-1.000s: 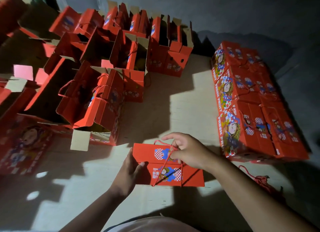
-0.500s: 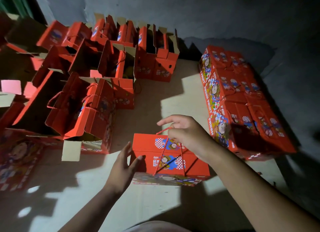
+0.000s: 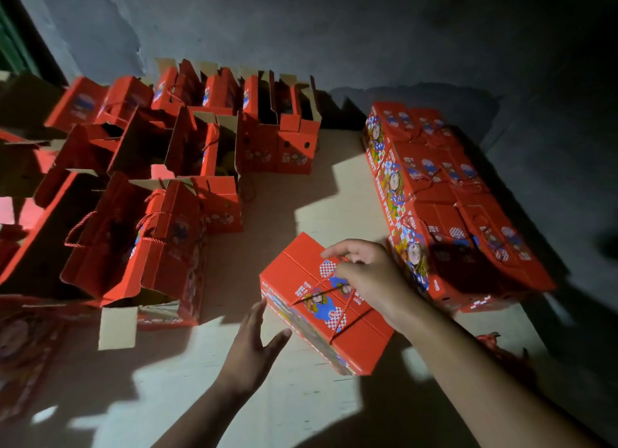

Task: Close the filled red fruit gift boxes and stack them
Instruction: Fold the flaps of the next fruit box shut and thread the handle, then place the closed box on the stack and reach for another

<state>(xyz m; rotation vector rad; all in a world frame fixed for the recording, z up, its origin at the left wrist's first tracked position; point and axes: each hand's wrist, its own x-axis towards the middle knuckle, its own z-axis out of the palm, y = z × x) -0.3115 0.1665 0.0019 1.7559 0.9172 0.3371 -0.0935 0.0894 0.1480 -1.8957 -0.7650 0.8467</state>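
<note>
both forearms bare — no sleeves

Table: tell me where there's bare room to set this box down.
Bare table runs between the open boxes and the closed stack. More lies near the left hand. The left side is crowded.

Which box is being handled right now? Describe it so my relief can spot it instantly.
Start from the stack of closed boxes at the table's right side. Just left of its near end, one closed red box sits alone, turned askew. Unlike the open boxes further left, its flaps are shut, and the right hand pinches its red rope handle.
</note>
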